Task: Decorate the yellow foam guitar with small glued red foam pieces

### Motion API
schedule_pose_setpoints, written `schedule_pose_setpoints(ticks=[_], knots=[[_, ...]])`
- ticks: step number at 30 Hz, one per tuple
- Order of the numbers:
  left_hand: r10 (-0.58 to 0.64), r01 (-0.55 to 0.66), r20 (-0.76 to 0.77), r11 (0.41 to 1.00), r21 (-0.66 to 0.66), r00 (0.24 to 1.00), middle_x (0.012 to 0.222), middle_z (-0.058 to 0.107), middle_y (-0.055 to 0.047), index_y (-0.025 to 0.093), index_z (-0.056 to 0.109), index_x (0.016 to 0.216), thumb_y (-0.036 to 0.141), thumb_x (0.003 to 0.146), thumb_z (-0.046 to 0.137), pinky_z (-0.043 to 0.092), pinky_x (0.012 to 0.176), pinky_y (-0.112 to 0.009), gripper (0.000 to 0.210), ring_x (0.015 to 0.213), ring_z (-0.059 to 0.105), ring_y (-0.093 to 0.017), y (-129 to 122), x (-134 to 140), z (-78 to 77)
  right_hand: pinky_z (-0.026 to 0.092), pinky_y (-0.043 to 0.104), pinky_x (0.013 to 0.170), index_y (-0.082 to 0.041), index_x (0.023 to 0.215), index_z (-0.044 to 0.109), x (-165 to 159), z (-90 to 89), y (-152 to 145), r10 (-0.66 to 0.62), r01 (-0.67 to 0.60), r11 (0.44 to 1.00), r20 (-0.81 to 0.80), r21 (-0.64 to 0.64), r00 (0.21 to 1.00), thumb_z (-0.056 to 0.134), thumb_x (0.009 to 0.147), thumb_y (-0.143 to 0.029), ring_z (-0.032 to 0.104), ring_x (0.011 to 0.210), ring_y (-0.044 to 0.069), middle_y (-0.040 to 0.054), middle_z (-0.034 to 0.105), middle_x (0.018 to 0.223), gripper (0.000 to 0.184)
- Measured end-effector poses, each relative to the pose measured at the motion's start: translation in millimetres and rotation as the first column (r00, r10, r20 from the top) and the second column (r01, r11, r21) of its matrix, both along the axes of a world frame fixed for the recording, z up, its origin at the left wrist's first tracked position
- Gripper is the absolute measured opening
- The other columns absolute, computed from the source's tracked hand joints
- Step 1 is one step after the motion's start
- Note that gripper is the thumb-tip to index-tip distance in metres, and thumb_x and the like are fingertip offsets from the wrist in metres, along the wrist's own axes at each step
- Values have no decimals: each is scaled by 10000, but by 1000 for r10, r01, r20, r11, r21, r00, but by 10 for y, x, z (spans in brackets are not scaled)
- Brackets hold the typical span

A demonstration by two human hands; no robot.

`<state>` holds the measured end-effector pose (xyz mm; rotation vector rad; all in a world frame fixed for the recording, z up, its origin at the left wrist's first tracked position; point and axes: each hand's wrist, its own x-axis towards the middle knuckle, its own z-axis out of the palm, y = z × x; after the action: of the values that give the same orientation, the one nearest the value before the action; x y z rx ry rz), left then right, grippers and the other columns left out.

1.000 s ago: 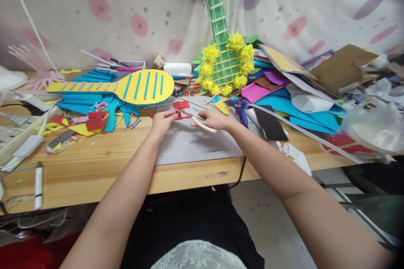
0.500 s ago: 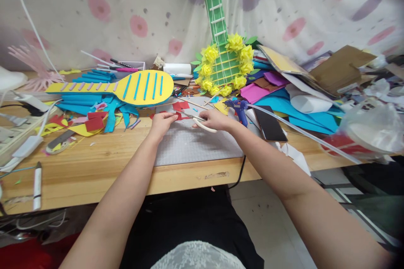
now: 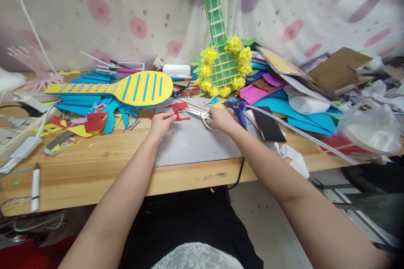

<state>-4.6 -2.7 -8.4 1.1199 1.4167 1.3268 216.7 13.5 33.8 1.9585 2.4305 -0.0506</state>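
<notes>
My right hand [image 3: 220, 119] is closed round the white handles of a pair of scissors [image 3: 198, 112], whose blades point left. On the left, the fingertips of my left hand [image 3: 161, 124] pinch a small piece of red paper [image 3: 177, 116]. The scissor tips lie a little right of those fingers, close to the red paper. More red scraps [image 3: 180, 106] lie just behind on the grey cutting mat [image 3: 195, 149]. Both hands are over the mat's back part.
Beyond the mat stands a green paper guitar [image 3: 217, 29] with yellow flowers. A yellow paddle-shaped craft [image 3: 139, 88] lies left on blue paper. A blue glue gun [image 3: 239, 111], a phone [image 3: 268, 124] and a plastic bag [image 3: 372, 126] are on the right; a marker [image 3: 35, 187] is front left.
My right hand has moved slightly right with the scissors, drawing the blades away from my left fingers. My left hand stays nearly in place.
</notes>
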Motion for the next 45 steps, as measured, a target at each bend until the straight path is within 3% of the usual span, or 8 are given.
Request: schedule_pose_setpoints(ticks=[4,7,10,14,19,26,36,45], knots=[[1,4,-85,999,51,996,805,714,-69,151,735,773,348,559,743,447,807,-341,291,800,631,-217,11,10,-23,443,314,721,-109,957,643,-40,74,-32,-70,70,998,25,-2,997,582,733,-295,617,905,271,170,669,963,297],[-17,28,-110,995,101,994,845,719,-80,155,736,807,333,592,724,450,835,-362,280,840,637,-234,8,28,-29,447,337,771,-142,945,644,-182,153,-58,-3,39,989,-251,139,968,579,762,-281,605,930,245,132,662,999,239],[-52,69,-104,982,174,993,871,720,-76,158,735,815,325,614,711,450,856,-360,263,866,639,-231,-8,40,-16,465,295,743,-165,864,644,-436,107,-51,150,-82,988,-697,130,701,595,768,-311,612,786,157,66,676,914,182],[-84,105,-105,969,222,991,884,717,-82,146,735,817,337,639,695,460,847,-350,264,871,638,-228,-39,43,30,483,270,662,-162,783,630,-732,-106,8,52,-216,976,-960,-9,274,665,669,-266,587,658,114,19,664,774,157],[-106,125,-97,967,224,990,825,717,-63,150,734,780,361,634,701,475,803,-339,259,817,637,-213,-55,61,72,485,277,664,-172,698,625,-774,-258,46,-14,-223,975,-999,-24,48,703,608,-350,564,646,107,-11,630,688,214],[-154,150,9,973,175,988,786,717,-74,148,740,783,384,585,736,472,805,-355,308,769,636,-206,-61,84,71,464,263,660,-192,691,672,-717,-292,26,240,-113,967,-964,227,118,684,663,-400,537,704,117,8,566,725,210],[-193,182,242,981,66,951,722,704,-69,135,730,706,375,447,813,471,832,-369,364,698,628,-176,-119,103,162,473,245,654,-206,824,690,-608,-236,-22,530,-221,848,-785,482,322,560,812,-302,557,752,117,43,602,860,162],[-188,184,295,982,44,937,695,690,-57,129,716,686,368,437,818,472,846,-369,361,667,624,-158,-121,100,187,464,287,791,-236,883,690,-589,-182,-78,594,-268,800,-646,537,480,515,820,-218,562,877,150,61,590,939,188]])
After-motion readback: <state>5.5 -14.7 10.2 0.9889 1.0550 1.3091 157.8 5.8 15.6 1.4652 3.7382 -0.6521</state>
